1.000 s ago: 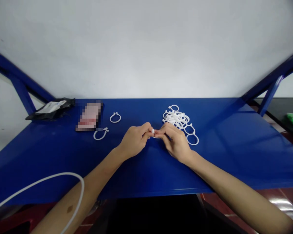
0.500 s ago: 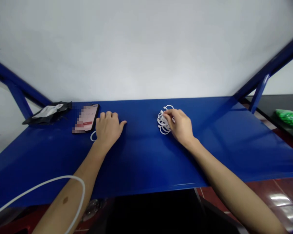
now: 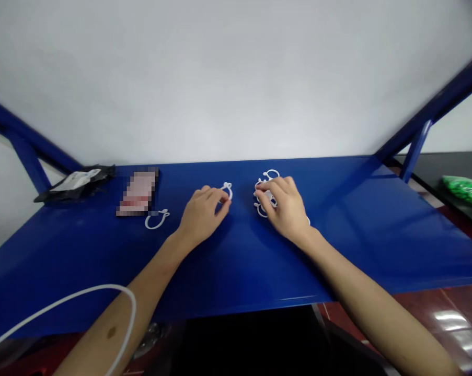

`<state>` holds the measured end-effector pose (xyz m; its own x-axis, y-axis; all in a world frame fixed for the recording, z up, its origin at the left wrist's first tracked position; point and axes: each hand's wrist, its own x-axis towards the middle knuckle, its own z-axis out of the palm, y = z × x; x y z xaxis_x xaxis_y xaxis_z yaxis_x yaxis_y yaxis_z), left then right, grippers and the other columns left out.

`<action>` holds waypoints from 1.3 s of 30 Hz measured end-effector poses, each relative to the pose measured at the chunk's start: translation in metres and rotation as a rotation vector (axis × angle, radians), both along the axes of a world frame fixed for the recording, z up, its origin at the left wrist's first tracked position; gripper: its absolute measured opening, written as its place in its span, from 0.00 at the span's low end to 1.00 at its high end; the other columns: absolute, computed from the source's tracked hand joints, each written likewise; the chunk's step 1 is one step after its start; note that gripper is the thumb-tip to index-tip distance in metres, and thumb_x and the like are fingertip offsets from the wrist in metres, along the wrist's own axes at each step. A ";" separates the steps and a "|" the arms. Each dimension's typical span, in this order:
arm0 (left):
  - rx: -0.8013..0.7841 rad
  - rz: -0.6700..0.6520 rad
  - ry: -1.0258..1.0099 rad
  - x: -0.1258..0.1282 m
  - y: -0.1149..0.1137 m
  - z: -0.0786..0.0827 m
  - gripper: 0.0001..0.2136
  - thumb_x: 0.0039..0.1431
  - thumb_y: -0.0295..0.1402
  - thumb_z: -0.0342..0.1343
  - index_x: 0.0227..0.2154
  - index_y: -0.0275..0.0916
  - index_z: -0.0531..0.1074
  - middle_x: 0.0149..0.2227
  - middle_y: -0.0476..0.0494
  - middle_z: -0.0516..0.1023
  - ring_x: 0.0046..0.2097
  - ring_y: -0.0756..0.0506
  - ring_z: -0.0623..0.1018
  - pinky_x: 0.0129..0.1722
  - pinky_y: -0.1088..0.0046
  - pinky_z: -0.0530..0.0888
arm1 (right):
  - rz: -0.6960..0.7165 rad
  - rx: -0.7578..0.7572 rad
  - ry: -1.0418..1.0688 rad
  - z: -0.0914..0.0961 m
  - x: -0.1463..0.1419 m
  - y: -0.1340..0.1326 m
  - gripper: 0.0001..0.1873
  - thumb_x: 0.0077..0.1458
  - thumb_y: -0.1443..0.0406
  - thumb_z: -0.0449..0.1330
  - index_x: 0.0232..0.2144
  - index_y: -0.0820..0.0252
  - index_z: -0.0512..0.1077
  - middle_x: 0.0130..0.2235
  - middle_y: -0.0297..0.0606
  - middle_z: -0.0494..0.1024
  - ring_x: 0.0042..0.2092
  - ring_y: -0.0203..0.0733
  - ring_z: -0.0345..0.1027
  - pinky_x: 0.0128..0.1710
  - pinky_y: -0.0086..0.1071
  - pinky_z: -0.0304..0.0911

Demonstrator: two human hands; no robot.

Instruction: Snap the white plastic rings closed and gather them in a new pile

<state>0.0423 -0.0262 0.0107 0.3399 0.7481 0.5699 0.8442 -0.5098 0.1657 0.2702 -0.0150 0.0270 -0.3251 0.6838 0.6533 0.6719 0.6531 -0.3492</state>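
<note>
My left hand (image 3: 202, 213) rests on the blue table (image 3: 236, 261), fingers bent, its fingertips pinching a single white plastic ring (image 3: 227, 189). My right hand (image 3: 283, 207) lies over a pile of white rings (image 3: 264, 194). Its fingers are curled down and closed on a ring in the pile. Part of the pile is hidden under that hand. One more white ring (image 3: 156, 220) lies apart at the left, beside a phone (image 3: 138, 198).
A black bag with a white label (image 3: 76, 183) lies at the table's far left. Blue frame struts (image 3: 416, 149) rise at both back corners. A white cable (image 3: 63, 303) loops across my left forearm. Something green (image 3: 468, 189) sits on a dark surface at the right.
A second ago both hands pinched one ring at the table's middle. They parted: the right went to the pile, the left swung out beside the phone and has now come back to a ring.
</note>
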 end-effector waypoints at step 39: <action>0.008 -0.245 -0.209 0.017 -0.019 0.000 0.10 0.68 0.24 0.47 0.31 0.39 0.69 0.30 0.49 0.74 0.33 0.49 0.74 0.35 0.74 0.71 | 0.290 -0.213 -0.053 -0.014 -0.014 -0.025 0.14 0.70 0.63 0.50 0.34 0.62 0.72 0.30 0.39 0.76 0.32 0.38 0.67 0.34 0.32 0.62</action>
